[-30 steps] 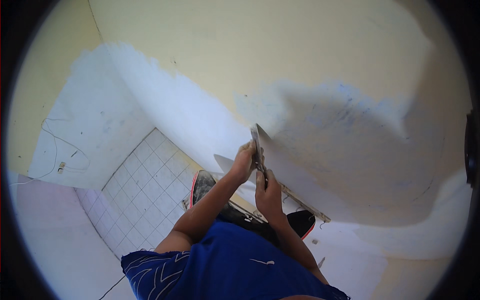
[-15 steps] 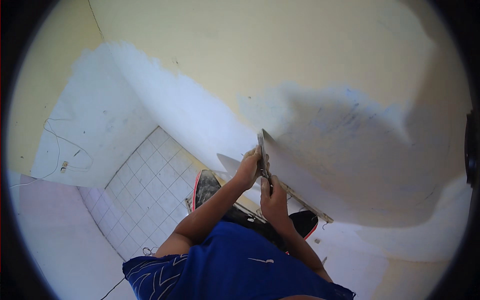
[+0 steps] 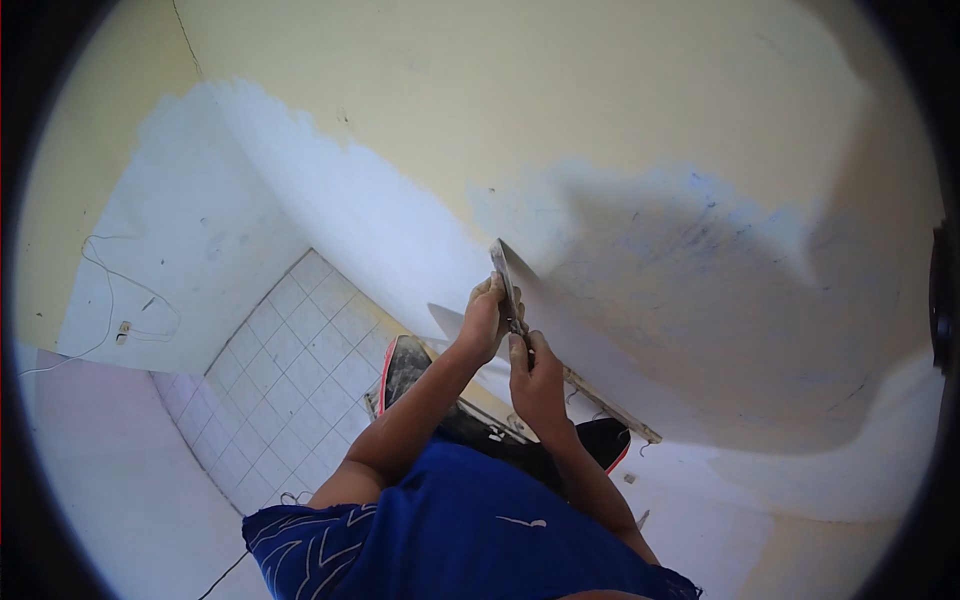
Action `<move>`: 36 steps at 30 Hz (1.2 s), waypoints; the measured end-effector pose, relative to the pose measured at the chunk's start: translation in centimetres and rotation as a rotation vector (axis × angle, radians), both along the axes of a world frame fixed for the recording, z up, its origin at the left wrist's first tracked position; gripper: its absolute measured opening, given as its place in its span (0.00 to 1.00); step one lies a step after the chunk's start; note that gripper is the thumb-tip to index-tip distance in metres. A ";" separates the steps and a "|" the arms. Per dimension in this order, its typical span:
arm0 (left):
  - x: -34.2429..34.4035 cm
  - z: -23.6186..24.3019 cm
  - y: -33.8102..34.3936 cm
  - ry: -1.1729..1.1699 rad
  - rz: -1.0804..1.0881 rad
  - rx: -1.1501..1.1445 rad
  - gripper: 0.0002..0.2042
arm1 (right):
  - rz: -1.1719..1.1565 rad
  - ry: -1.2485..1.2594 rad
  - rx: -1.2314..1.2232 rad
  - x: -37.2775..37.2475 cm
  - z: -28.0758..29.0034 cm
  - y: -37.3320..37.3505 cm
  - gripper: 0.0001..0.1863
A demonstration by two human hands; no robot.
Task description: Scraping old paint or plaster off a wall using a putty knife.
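Observation:
A putty knife [image 3: 505,275] with a grey, smeared blade is held up in front of the wall, seen nearly edge-on. My left hand [image 3: 485,322] is closed round the side of the blade, its thumb lying along it. Lower down, my right hand [image 3: 538,378] grips the dark handle, which its fingers mostly hide. The two hands almost meet where blade and handle join. Behind the tool is the wall [image 3: 640,250], where a whitish, patchy coat with bluish streaks overlaps cream paint. Whether the blade tip touches the wall, I cannot tell.
My black shoes [image 3: 405,365] with red edges stand on a narrow raised support beside a wooden strip with hooks [image 3: 625,420]. Far below is a tiled floor [image 3: 300,350]. On the left wall, a loose white cable [image 3: 112,290] hangs near a socket [image 3: 123,332].
Both hands and the putty knife have shifted slightly up and left in the picture. The blade now tilts a little more to the left. The grip looks the same.

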State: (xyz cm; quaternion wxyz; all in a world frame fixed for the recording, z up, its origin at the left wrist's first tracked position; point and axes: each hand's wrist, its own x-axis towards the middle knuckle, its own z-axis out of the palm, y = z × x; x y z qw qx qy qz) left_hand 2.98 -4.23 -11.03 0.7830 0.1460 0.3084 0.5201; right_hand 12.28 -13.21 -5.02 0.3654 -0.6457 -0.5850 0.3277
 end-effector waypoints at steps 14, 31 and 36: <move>2.0 -0.5 -1.9 0.064 -0.086 -0.003 0.14 | -0.022 -0.040 -0.008 2.0 -0.4 -2.4 0.13; 0.6 2.9 -1.0 0.047 -0.018 0.014 0.12 | -0.018 0.073 0.034 0.5 1.4 -1.3 0.15; 1.4 1.4 -1.4 -0.017 -0.099 0.033 0.11 | -0.023 0.029 0.028 0.5 0.9 -2.4 0.15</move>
